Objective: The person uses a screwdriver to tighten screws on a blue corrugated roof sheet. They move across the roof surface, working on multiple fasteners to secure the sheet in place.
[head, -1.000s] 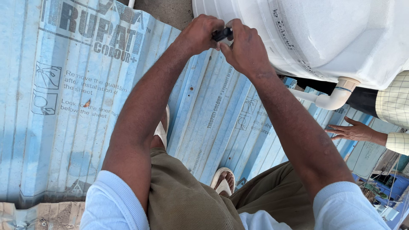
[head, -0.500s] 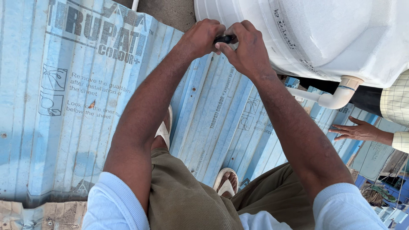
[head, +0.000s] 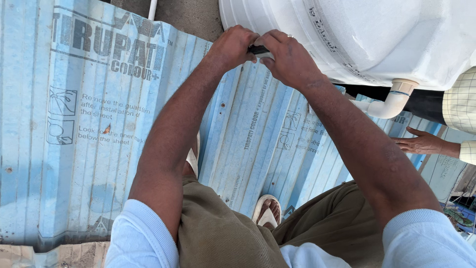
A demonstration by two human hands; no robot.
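small dark object | both hands grasping it: left hand, right hand | beside white tank | blue printed corrugated sheet below

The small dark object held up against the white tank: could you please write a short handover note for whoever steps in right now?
Left hand: closed on the small dark object, at the lower edge of the white tank.
Right hand: fingers pinch the same object from the other side.
What the object is cannot be told; it is mostly hidden.
The person squats on blue corrugated sheet.
White elbow pipe juts from the tank, untouched.
Another person's hand rests on the sheet at right.
Done and left: cannot be judged from this view.
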